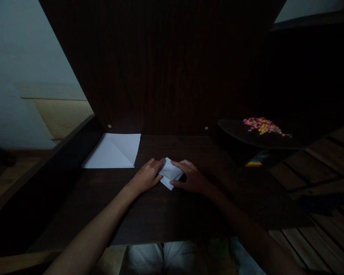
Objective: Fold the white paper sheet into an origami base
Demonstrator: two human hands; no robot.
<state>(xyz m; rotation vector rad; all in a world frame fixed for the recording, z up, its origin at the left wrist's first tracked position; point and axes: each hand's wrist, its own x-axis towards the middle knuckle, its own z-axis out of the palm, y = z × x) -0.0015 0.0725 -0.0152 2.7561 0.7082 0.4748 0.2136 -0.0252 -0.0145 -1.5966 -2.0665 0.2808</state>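
A small piece of folded white paper [169, 170] lies on the dark wooden desk [149, 217], one pointed corner turned toward me. My left hand [148, 175] grips its left edge, with the fingers at the top and the thumb lower down. On the other side, my right hand [193, 176] holds the paper between its fingers at the upper right and its thumb near the lower flap. Parts of the paper's edges are hidden under the fingertips.
A stack of white paper sheets [111, 151], the top one creased diagonally, lies at the back left. Small colourful pieces [262, 125] are heaped on a raised curved shelf [275, 141] at the right. A dark upright panel [160, 68] closes off the back; a side board [51, 179] borders the left.
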